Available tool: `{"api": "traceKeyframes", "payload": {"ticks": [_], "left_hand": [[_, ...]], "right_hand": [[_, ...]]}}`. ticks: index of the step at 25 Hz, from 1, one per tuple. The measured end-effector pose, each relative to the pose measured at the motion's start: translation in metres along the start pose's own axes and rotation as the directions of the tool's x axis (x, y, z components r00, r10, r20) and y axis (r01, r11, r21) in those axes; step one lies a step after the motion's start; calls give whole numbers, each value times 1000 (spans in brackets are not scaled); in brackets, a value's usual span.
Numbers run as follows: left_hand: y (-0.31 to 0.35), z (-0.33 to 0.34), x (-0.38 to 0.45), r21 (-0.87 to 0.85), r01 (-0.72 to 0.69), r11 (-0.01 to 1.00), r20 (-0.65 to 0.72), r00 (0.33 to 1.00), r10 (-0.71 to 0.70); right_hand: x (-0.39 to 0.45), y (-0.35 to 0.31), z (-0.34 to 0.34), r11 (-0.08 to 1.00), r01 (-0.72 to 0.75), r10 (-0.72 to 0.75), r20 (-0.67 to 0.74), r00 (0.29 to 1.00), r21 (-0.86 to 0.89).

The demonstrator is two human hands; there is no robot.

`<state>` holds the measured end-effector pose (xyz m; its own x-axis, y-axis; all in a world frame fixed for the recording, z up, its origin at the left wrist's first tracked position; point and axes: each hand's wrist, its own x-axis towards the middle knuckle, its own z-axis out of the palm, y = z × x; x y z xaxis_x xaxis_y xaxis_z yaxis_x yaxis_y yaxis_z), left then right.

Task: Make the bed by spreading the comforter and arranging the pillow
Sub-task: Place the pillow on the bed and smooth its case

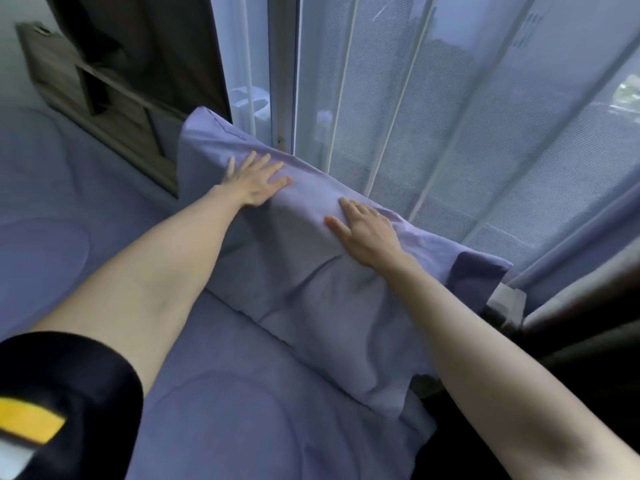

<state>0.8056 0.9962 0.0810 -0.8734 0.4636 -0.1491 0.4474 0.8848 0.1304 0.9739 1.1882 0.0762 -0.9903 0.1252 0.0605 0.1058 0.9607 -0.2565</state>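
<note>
A lavender pillow [311, 282] lies across the head of the bed, leaning against the sheer curtain. My left hand [254, 181] rests flat on its upper left part, fingers spread. My right hand [363, 230] presses flat on its middle, fingers apart. Neither hand grips the fabric. The blue-purple quilted comforter [207, 393] lies spread over the bed below and left of the pillow, its edge tucked under the pillow's near side.
A sheer white curtain [450, 116] hangs over the window behind the pillow. A wooden shelf unit [104, 98] stands at the upper left beside a dark curtain [166, 46]. More dark drape [588, 323] hangs at the right, past the bed's edge.
</note>
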Motion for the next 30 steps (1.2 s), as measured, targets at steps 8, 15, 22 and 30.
{"api": "traceKeyframes", "payload": {"ticks": [8,15,22,30], "left_hand": [[14,2,-18,-43,-79,996,-79,994,75],[29,17,-51,-48,-151,987,-99,984,145],[41,22,-73,-18,-122,992,-79,990,120],[61,18,-93,32,-105,994,-24,994,105]], "right_hand": [[-42,33,-4,996,-50,60,-149,987,67],[-102,56,-2,992,59,-15,-373,928,107],[-132,64,10,975,122,26,-644,765,185],[-142,62,4,983,48,66,-592,803,175]]}}
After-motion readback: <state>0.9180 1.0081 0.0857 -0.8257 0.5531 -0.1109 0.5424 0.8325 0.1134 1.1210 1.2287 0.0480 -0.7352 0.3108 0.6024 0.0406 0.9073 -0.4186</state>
